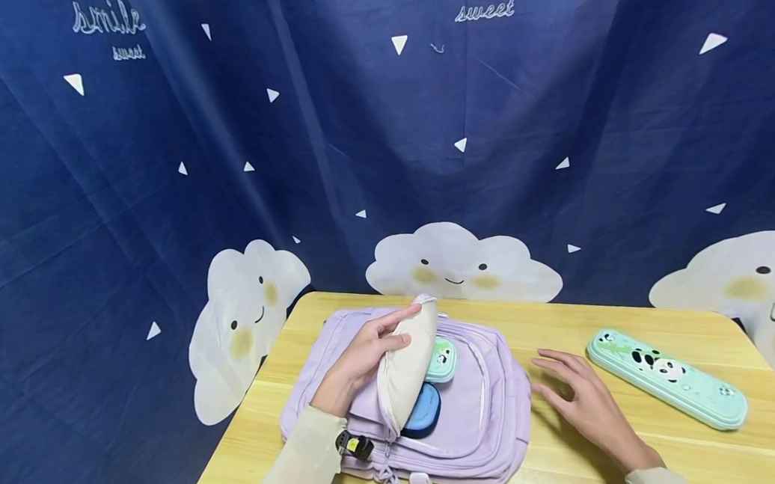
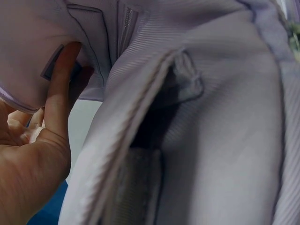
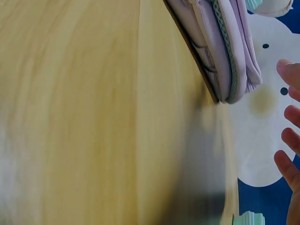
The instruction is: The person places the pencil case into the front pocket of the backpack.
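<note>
2 hands working at 1 backpack (image 1: 466, 412)
Head: left hand (image 1: 357, 358) gripping the flap (image 1: 412, 367); right hand (image 1: 579, 398), fingers spread, hovering nearer the long mint case (image 1: 671, 382), lying rightward, slanting far-left to near-right. Left wrist: fingers pressing the flap. Right wrist: fingers holding nothing.

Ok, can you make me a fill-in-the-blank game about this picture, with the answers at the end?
1. The left hand holds the flap of the bag; the right hand holds ____.
2. Next to the small green case is a ____ case.
3. The animals on the long case are ____.
4. In the head view, the long case lies to the ____ of the bag.

Missing words: nothing; blue; pandas; right.
</note>
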Demonstrator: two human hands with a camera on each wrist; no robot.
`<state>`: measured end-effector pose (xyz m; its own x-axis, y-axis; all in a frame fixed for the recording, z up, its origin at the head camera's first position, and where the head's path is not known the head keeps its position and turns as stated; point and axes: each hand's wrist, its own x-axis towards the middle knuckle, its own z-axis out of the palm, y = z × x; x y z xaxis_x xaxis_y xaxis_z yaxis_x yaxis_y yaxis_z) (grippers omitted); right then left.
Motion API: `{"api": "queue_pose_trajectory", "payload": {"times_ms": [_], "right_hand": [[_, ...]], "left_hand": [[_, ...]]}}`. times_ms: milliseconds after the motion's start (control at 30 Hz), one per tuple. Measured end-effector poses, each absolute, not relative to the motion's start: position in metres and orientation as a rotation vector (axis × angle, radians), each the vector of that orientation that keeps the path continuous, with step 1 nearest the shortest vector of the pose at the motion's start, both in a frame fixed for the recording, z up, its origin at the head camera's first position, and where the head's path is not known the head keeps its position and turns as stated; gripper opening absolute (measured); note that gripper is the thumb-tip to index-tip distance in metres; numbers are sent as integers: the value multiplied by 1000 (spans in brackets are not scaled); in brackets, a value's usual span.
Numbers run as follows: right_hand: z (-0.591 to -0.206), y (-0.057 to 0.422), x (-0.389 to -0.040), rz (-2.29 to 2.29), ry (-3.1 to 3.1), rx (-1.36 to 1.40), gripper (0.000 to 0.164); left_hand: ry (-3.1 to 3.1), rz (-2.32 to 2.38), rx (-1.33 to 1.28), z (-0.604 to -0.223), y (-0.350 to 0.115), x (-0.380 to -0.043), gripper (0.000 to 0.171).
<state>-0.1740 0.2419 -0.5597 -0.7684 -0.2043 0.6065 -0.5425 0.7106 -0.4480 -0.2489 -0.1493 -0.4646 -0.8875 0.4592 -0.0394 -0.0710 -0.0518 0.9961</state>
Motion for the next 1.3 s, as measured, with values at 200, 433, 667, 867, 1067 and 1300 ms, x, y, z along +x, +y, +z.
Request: {"api": "queue_pose_trajectory", "payload": {"times_ms": [200, 433, 667, 867, 1067, 1300], "right_hand": [[-558, 251, -169, 848, -2372, 560, 52], [-558, 264, -164, 833, -2396, 503, 52], [-559, 280, -157, 808, -2428, 453, 49], [-560, 294, -155, 813, -2387, 469, 49], [-560, 305, -155, 827, -2362, 468, 53], [-559, 312, -153, 834, -2367, 432, 54]], "left_hand": [[1867, 2002, 403, -464, -148, -249, 61], [1865, 2000, 399, -465, -149, -249, 61], [1870, 2000, 397, -466, -150, -250, 61], [1868, 2000, 397, -466, -150, -250, 61], [1857, 2001, 404, -467, -151, -250, 61], [1854, 2006, 406, -467, -152, -250, 61]]}}
